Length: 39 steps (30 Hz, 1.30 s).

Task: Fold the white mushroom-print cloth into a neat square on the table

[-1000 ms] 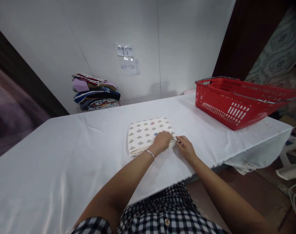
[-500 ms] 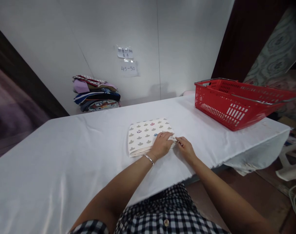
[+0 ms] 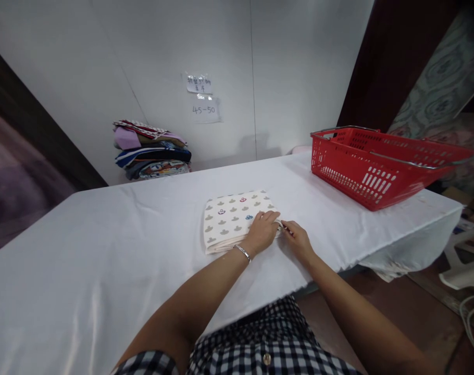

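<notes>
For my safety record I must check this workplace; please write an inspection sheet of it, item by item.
Surface: long table under a smooth white cloth, slightly wrinkled at the right end.
Job's things: folded cream cloth with small printed shapes, lying flat near the table's front edge.
Clutter: stack of folded multicoloured clothes at the back by the wall; red plastic basket with metal handles at the right end, contents hidden.
Hands: left hand rests palm down on the cloth's right front corner, silver bracelet on the wrist; right hand pinches the cloth's right edge.
Cables: white cord on the floor, far right.
Surroundings: white wall with two paper notes; white plastic chair partly visible at right.
</notes>
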Motion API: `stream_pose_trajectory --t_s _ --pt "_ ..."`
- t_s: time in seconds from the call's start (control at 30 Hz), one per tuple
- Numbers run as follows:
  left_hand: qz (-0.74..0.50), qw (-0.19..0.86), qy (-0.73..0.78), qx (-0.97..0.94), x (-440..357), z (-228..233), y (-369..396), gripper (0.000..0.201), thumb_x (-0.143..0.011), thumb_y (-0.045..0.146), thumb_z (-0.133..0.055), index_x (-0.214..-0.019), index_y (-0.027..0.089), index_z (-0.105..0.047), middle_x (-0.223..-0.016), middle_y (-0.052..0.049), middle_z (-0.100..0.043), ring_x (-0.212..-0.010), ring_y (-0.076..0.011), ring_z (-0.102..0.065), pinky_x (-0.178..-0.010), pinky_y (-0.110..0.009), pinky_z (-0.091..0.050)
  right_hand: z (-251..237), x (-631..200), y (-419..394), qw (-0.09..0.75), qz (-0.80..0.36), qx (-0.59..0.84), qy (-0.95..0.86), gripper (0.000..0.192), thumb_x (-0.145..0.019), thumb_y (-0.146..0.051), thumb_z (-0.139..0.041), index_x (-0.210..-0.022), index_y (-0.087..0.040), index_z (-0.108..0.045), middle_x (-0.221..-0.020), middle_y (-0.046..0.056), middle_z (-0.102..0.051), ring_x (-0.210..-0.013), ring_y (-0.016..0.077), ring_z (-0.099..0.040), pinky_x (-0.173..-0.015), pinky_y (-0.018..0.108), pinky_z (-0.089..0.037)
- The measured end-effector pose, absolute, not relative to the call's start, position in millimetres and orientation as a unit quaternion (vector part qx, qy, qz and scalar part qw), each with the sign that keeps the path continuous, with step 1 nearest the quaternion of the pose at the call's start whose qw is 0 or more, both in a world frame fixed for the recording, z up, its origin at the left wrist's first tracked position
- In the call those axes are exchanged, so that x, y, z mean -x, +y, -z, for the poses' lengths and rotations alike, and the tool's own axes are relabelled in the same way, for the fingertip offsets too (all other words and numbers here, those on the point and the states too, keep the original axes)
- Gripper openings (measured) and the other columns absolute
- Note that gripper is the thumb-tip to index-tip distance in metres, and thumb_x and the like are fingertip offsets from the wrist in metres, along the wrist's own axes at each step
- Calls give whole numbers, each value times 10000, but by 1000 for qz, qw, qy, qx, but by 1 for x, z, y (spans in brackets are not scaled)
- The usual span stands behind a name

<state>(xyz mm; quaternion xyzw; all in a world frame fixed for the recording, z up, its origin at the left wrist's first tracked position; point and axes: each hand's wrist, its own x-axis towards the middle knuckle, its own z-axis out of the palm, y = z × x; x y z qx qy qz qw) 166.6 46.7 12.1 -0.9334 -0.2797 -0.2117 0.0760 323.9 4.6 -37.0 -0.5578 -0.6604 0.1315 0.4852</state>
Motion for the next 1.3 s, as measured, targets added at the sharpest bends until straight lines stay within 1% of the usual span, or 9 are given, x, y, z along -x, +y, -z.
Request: stream_pose_trajectory --t_s 0.37,0.5,0.63,0.77,0.97,1.03,1.1,1.2,1.3 --pt "210 57 -247 944 -168 -19 47 207 -906 167 -433 -948 157 -636 -1212 -70 -560 -1162 -199 -444 -956 -368 -344 32 -324 2 490 -150 548 -661 288 -837 -256 -460 -1060 -236 -641 -960 60 -653 -891 204 -591 -810 349 -474" --pt "192 52 -258 945 -170 -19 47 185 -915 198 -440 -938 176 -622 -1078 -62 -602 -1058 -194 -496 -909 -357 -353 28 -322 -1 497 -165 544 -656 284 -830 -298 -486 -1052 -236 -650 -905 52 -648 -790 188 -587 -727 321 -492" --pt "189 49 -272 942 -172 -18 48 153 -911 218 -450 -937 192 -598 -1004 -48 -613 -971 -189 -523 -880 -357 -353 29 -321 -2 499 -189 538 -652 315 -810 -309 -524 -1098 -240 -630 -926 48 -626 -742 171 -574 -644 287 -496" --pt "178 51 -310 932 -173 -17 49 122 -882 185 -456 -937 179 -565 -938 -52 -618 -882 -198 -548 -855 -371 -364 30 -321 -2 492 -181 540 -659 304 -827 -349 -530 -1088 -232 -633 -892 49 -611 -752 175 -574 -643 286 -490" --pt "179 27 -338 924 -174 -20 48 106 -837 176 -494 -924 187 -554 -932 -46 -631 -887 -211 -560 -806 -355 -403 31 -322 -1 471 -157 547 -674 315 -843 -354 -505 -1110 -233 -620 -922 54 -617 -747 172 -571 -656 294 -481" --pt "179 0 -347 921 -173 -22 48 141 -831 184 -501 -958 190 -563 -949 -45 -637 -903 -212 -564 -802 -346 -415 31 -323 -1 468 -152 545 -679 316 -843 -342 -502 -1114 -226 -619 -919 52 -617 -742 170 -572 -669 297 -479" --pt "182 -36 -353 917 -173 -23 48 245 -822 186 -511 -1063 197 -557 -983 -40 -645 -920 -210 -567 -801 -335 -425 31 -323 -1 467 -147 543 -682 315 -838 -332 -503 -1105 -215 -623 -920 55 -617 -748 172 -573 -672 299 -478" --pt "182 -96 -353 913 -170 -27 49 458 -817 171 -501 -1270 224 -463 -1042 -30 -650 -937 -198 -572 -792 -311 -435 30 -323 -2 464 -136 549 -682 313 -834 -334 -501 -1089 -205 -627 -920 60 -618 -750 173 -573 -669 301 -478" --pt "166 -153 -342 912 -166 -33 51 535 -838 172 -463 -1359 256 -377 -1040 -15 -656 -928 -176 -574 -778 -282 -436 30 -322 -3 457 -119 563 -679 323 -830 -358 -509 -1086 -196 -620 -904 58 -616 -729 167 -569 -667 304 -477"
